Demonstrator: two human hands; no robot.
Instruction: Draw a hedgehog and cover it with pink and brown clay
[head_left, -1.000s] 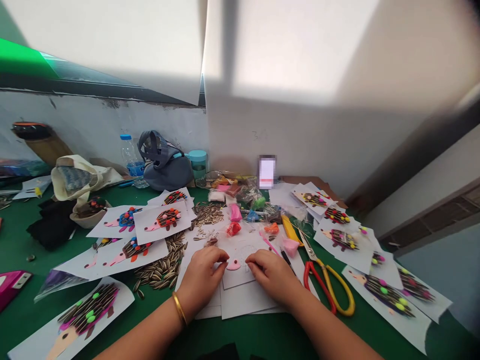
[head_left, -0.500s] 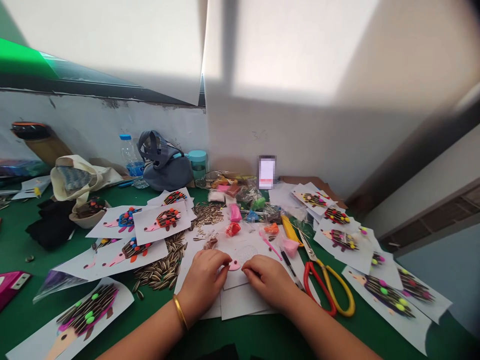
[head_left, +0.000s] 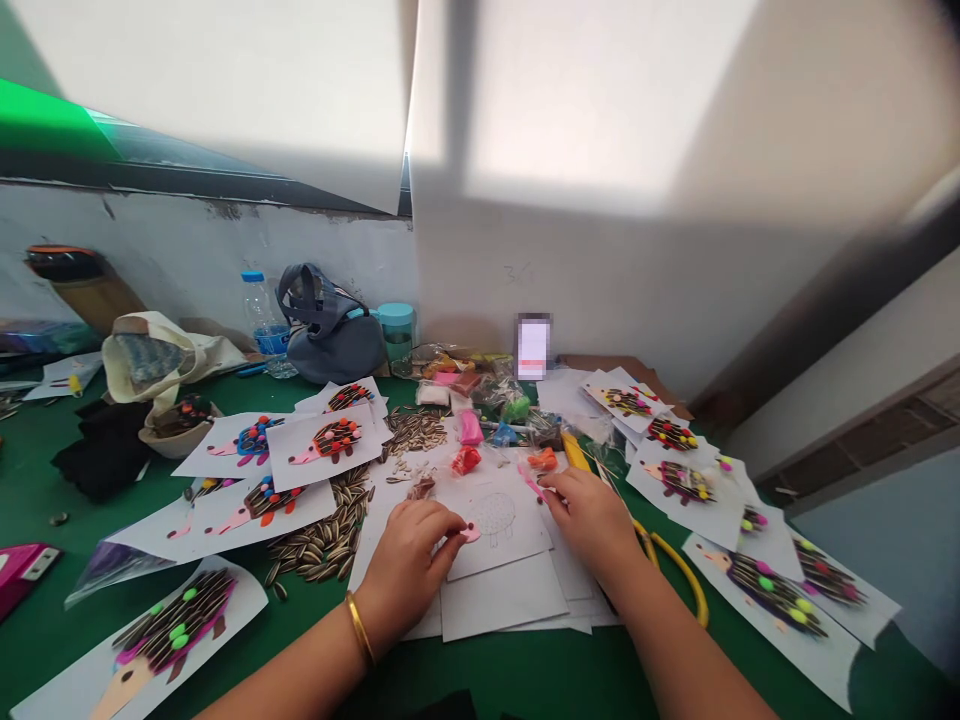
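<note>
Near the middle of the table lies a white sheet (head_left: 469,568) with a pencil drawing of a hedgehog's body and legs. On its left part sits a small pink clay head (head_left: 472,533) with a dark eye. My left hand (head_left: 416,560) is pinched at the head's left tip; what lies between thumb and finger is hidden. To the right of the sheet, my right hand (head_left: 589,512) has its fingers closed on the end of a thin pink modelling tool (head_left: 531,484). More white paper (head_left: 502,600) lies beneath the drawing.
Sunflower seeds (head_left: 330,530) are heaped left of the paper. Bagged clay (head_left: 471,428) lies behind. Yellow-and-red-handled scissors (head_left: 679,575) are partly hidden by my right arm. Finished hedgehog cards (head_left: 319,445) flank both sides. A phone (head_left: 534,346) stands at the wall.
My right hand has moved away from the pink clay head, right and forward to the pink modelling tool, uncovering the drawing. My left hand has stayed nearly in place.
</note>
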